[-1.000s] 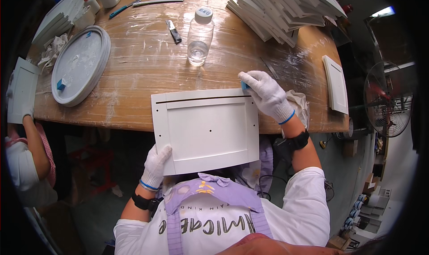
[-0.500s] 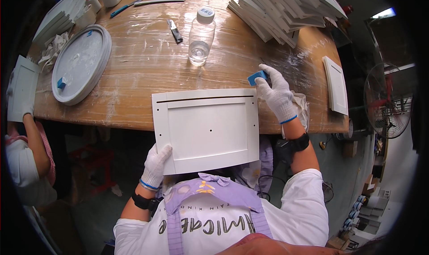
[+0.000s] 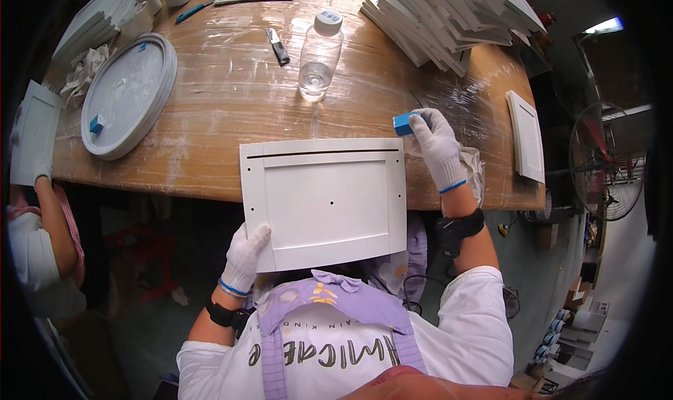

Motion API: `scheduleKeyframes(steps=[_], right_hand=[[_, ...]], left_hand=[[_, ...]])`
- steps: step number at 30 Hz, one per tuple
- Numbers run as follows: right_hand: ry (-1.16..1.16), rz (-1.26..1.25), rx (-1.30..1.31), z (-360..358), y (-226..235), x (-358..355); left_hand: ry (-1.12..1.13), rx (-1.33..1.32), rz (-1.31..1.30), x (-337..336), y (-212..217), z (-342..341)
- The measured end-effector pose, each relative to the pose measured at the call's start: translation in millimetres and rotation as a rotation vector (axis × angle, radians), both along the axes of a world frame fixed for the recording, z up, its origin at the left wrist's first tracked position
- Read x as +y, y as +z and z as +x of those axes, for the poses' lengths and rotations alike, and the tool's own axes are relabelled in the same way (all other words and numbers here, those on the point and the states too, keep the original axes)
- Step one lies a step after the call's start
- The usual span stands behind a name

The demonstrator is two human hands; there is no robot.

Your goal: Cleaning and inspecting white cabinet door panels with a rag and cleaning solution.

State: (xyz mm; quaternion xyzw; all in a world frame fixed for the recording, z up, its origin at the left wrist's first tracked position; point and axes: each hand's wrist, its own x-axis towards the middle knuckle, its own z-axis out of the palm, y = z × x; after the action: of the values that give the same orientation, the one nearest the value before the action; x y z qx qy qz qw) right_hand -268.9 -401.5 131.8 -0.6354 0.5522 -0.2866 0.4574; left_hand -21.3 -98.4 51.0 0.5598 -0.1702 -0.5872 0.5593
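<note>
My left hand (image 3: 247,261), in a white knit glove, grips the lower left edge of a white framed panel (image 3: 329,204). The panel has a dark slot along its far edge and several small holes; its far part rests against the table's near edge. In my gloved right hand (image 3: 436,142), pinched between thumb and fingers, is a small blue block (image 3: 404,124). The block is held just beyond the panel's far right corner, apart from the panel. A crumpled whitish cloth (image 3: 473,172) lies beside my right wrist, partly hidden by it.
The film-covered wooden table (image 3: 224,106) bears a clear bottle (image 3: 317,60), a flat brush (image 3: 277,47), a round grey lid (image 3: 126,99) with blue bits, and stacked white panels (image 3: 442,22). Another panel (image 3: 526,137) lies at the right edge. A co-worker (image 3: 42,239) holds a panel at left.
My right hand has closed its fingers more around the blue block and turned it slightly. My left hand and the panel have stayed almost in place.
</note>
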Motion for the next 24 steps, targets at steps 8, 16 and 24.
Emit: scheduleKeyframes(steps=[8, 16, 24], right_hand=[[0.346, -0.653, 0.514, 21.5, 17.3, 14.4], [0.481, -0.847, 0.606, 21.8, 16.0, 8.8], [0.565, -0.853, 0.602, 24.3, 21.4, 11.1]], left_hand=[[0.003, -0.011, 0.02, -0.1, 1.3, -0.2], [0.013, 0.014, 0.014, -0.7, 2.6, -1.1], [0.014, 0.012, 0.012, -1.0, 5.5, -0.9]])
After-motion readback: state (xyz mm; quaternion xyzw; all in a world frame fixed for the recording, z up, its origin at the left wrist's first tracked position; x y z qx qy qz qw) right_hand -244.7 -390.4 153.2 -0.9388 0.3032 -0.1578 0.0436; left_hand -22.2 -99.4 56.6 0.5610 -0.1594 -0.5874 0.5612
